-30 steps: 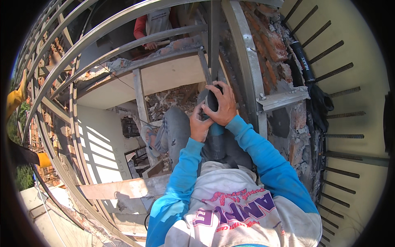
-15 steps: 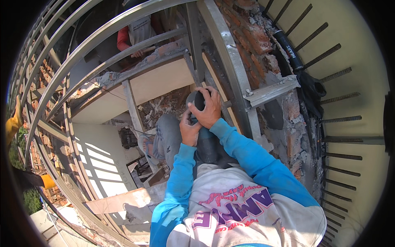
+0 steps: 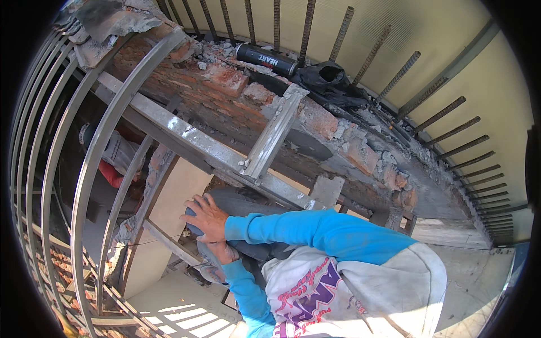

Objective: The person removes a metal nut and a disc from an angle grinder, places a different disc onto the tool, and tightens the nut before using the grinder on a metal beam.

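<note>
Broken brickwork [image 3: 225,79] runs across your head view, a row of ribbed steel rods [image 3: 307,34] beyond it; a black cylinder [image 3: 266,60] lies on its side on the ledge beside a crumpled black bag [image 3: 332,84], perhaps because that rubble top serves as a shelf. Your right hand [image 3: 208,218] has its grip partly closed, fingers spread and curved over a dark rounded thing [image 3: 191,213]. That thing lies under your right palm and fingers, mostly hidden, showing only at their left edge, near your grey-trousered legs [image 3: 242,197]; you probably keep it close there for support. Your left hand [image 3: 224,252] sits just below the right, its fingers covered, so you cannot tell how far its grip is closed or whether it holds anything.
</note>
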Demonstrator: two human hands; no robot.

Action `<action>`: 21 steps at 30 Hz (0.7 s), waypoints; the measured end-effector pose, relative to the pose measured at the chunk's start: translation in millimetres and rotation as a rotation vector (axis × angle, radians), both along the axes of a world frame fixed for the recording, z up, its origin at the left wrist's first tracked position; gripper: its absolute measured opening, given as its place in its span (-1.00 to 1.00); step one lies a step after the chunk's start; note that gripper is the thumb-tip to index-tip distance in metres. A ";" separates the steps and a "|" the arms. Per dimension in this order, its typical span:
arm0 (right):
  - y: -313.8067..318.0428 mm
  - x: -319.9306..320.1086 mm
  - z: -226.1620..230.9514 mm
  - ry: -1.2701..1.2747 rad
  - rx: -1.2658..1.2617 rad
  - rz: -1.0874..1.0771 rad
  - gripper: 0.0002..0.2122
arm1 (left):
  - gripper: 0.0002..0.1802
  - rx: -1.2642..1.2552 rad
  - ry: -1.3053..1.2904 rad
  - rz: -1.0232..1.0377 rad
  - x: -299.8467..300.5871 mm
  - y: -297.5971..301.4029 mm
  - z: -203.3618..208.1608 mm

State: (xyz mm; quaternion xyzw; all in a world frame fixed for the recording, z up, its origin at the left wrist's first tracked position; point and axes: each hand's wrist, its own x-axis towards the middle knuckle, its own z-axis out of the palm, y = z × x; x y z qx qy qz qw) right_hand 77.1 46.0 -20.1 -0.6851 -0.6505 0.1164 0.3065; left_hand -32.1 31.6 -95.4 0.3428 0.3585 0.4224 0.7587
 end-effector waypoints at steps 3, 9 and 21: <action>-4.7 -3.8 3.7 0.030 0.133 0.097 -0.30 | -0.17 -0.051 0.055 0.012 10.7 4.1 1.9; -47.7 21.0 64.8 0.646 0.396 0.387 -0.76 | -0.14 0.038 0.116 -0.062 24.0 2.1 17.4; -261.5 283.1 56.4 0.728 0.576 -1.077 -0.83 | -0.05 0.253 0.551 -0.067 51.7 -2.4 34.6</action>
